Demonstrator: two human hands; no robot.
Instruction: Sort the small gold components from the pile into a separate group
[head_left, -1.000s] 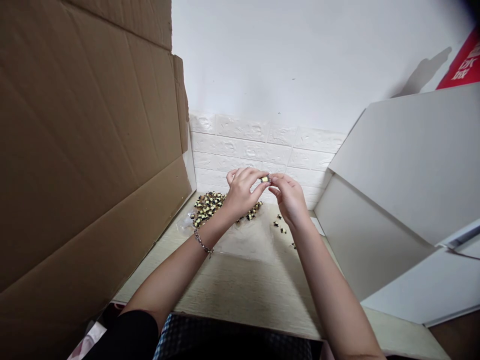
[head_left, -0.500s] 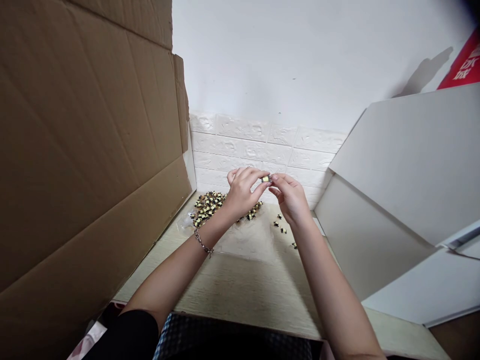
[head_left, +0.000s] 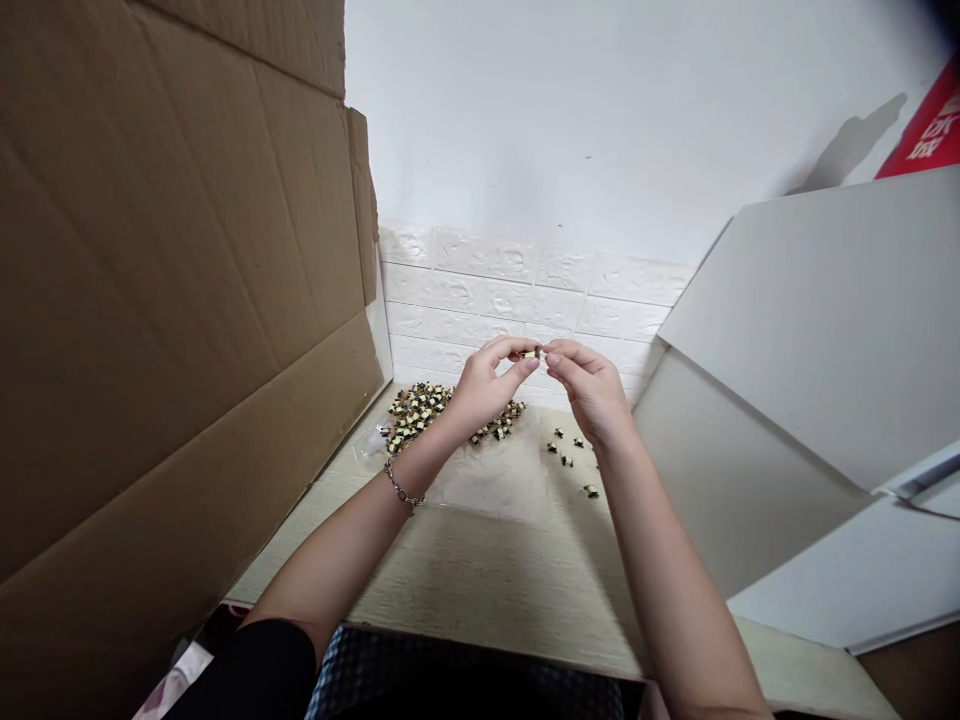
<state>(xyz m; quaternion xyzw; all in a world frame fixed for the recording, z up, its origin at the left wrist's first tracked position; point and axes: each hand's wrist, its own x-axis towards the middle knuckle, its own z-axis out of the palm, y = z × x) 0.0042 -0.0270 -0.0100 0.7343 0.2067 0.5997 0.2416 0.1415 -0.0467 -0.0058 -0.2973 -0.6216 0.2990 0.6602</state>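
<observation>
Above the back of the table, my left hand (head_left: 486, 385) pinches a small transformer (head_left: 531, 354), yellow-taped with black ends, between thumb and forefinger. My right hand (head_left: 596, 390) is closed in a pinch at the transformer's right end; the fingertips hide exactly what they grip there. Behind and below my left wrist lies a pile of similar small transformers (head_left: 420, 410) on a clear plastic bag (head_left: 487, 485). Several single transformers (head_left: 567, 461) lie scattered on the table, left of my right forearm.
A large cardboard sheet (head_left: 180, 280) walls off the left side of the table (head_left: 480, 590). White panels (head_left: 810, 320) stand on the right. White brick-patterned wall covering (head_left: 487, 265) closes the back, and something red (head_left: 926, 130) shows at upper right.
My right hand has shifted slightly right and its fingers have drawn closer together at the transformer's end. The transformer has tilted a little in my left fingers. More scattered transformers show beside my right arm.
</observation>
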